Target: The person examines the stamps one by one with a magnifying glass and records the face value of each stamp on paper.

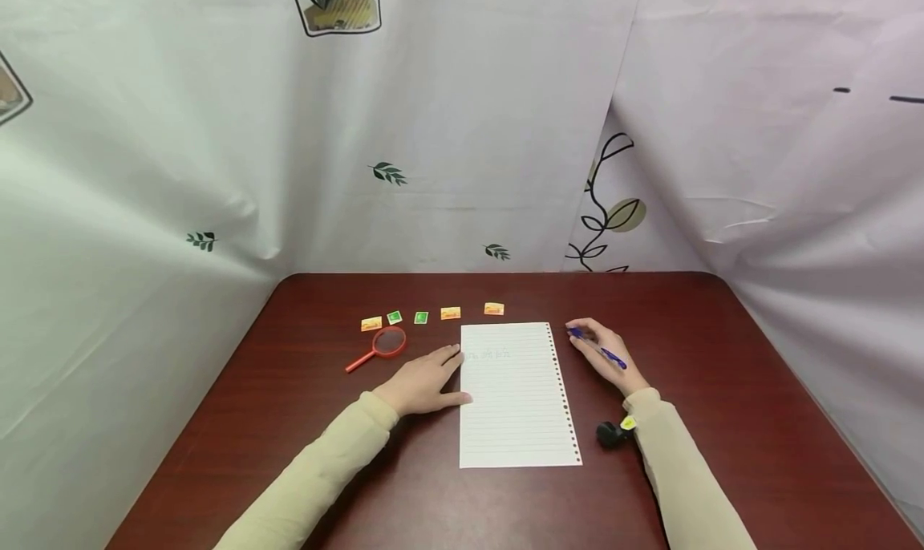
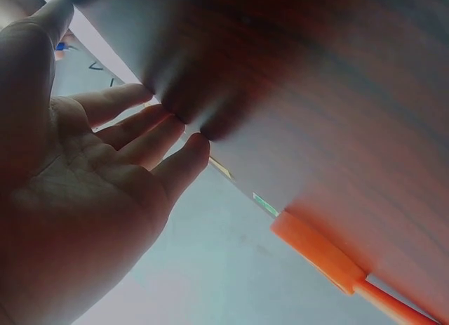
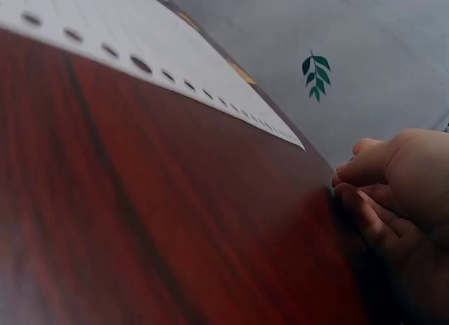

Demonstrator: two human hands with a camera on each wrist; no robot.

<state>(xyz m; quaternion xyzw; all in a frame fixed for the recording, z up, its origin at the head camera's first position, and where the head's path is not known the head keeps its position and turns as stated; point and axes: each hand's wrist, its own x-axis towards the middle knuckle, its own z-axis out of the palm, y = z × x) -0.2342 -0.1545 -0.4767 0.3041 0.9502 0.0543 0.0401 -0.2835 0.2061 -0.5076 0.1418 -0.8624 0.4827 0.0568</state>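
Observation:
A sheet of lined, hole-punched paper (image 1: 516,422) lies on the dark red table, with faint writing near its top. My left hand (image 1: 424,382) rests at the sheet's left edge, fingers extended and thumb over the margin; in the left wrist view its fingertips (image 2: 196,144) touch down on the tabletop. To the right of the punched edge, my right hand (image 1: 605,359) holds a blue pen (image 1: 613,358) between thumb and fingers, apart from the sheet. The right wrist view shows the thumb and fingers (image 3: 375,163) close together, the pen hidden there.
A red magnifying glass (image 1: 361,362) lies left of the sheet. Behind it runs a row of small orange cards (image 1: 451,313) and green cards (image 1: 422,318). A black object (image 1: 610,434) sits beside the right wrist. Patterned white cloth (image 1: 447,133) hangs around the table (image 1: 238,406).

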